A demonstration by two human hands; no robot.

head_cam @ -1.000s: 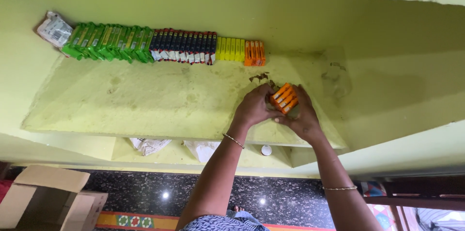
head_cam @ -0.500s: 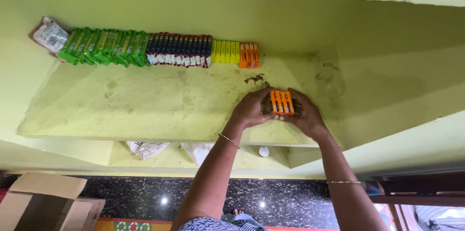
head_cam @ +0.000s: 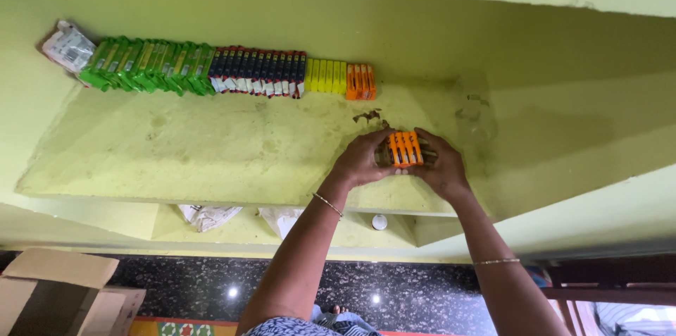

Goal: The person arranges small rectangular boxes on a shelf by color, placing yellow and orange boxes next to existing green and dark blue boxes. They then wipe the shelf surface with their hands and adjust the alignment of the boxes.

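Note:
Both my hands press together a small stack of orange packets standing on the yellow-green shelf. My left hand grips the stack's left side and my right hand its right side. Along the shelf's back wall runs a row of upright packets: green ones, dark ones, yellow ones and a few orange ones. The stack in my hands sits in front of and a little right of that row's orange end.
A white wrapped packet lies at the row's left end. A lower shelf holds white plastic bags and a small round white lid. An open cardboard box stands on the dark speckled floor at bottom left.
The orange stack, held tilted a second ago, now stands squared up on the shelf between both hands. My hands stay in about the same spot.

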